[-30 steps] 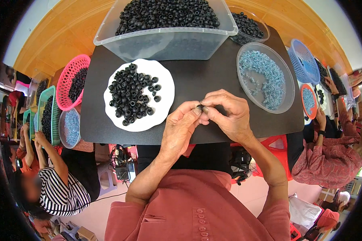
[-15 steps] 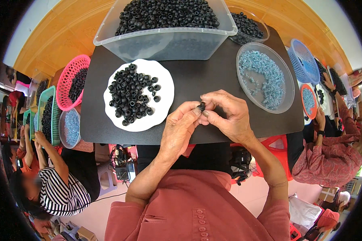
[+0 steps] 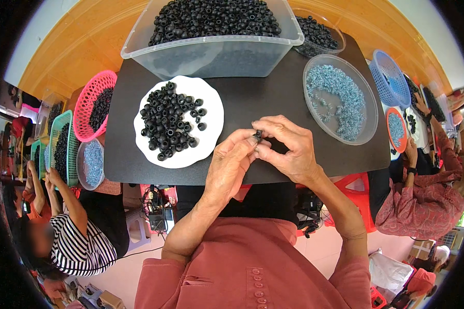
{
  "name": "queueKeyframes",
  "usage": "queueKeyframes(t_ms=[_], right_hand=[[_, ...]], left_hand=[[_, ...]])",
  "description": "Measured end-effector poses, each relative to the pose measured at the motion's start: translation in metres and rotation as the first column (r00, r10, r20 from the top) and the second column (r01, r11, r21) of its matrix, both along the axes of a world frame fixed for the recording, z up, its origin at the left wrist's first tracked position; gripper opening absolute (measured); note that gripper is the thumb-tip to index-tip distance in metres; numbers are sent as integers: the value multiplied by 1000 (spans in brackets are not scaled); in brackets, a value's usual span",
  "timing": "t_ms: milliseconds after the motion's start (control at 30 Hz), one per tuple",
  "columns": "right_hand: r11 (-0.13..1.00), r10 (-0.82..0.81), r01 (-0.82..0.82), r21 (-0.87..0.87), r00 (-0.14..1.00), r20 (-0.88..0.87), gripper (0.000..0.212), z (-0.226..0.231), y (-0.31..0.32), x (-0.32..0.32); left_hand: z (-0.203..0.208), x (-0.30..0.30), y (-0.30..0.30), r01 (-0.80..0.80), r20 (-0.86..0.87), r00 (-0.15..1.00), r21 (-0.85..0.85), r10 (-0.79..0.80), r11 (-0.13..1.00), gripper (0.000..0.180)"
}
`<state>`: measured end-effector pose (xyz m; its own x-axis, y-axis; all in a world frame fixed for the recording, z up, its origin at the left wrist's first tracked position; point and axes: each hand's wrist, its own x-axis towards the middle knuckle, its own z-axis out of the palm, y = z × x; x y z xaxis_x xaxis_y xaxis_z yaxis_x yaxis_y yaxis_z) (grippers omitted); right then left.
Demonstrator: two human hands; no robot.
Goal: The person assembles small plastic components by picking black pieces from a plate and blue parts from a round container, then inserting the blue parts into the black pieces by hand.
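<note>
Near the table edge (image 3: 160, 178), hands (image 3: 227, 167) (image 3: 292, 152) on probable bead (image 3: 259, 133).

The view is bright, warping toward black corners.

I've room between bare right hand (image 3: 293, 150) and big clear plastic box (image 3: 211, 57), round white wavy-edged plate (image 3: 213, 114) blocking left
</note>
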<state>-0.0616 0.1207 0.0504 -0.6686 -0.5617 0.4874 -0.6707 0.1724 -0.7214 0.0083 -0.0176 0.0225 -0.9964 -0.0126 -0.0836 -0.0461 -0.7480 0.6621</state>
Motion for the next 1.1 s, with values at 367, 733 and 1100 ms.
queueKeyframes(t_ms=[367, 733, 1100], right_hand=[[994, -113, 103, -48, 945, -307, 45, -13, -7, 5], [997, -79, 62, -51, 863, -499, 42, -21, -8, -1], [997, -74, 69, -30, 959, -274, 38, -13, -10, 0]], left_hand=[[1, 0, 1, -20, 13, 1000, 41, 19, 999, 18], [-7, 0, -1, -9, -9, 1000, 27, 9, 1000, 15], [-3, -1, 0, -8, -4, 1000, 11, 8, 1000, 17]])
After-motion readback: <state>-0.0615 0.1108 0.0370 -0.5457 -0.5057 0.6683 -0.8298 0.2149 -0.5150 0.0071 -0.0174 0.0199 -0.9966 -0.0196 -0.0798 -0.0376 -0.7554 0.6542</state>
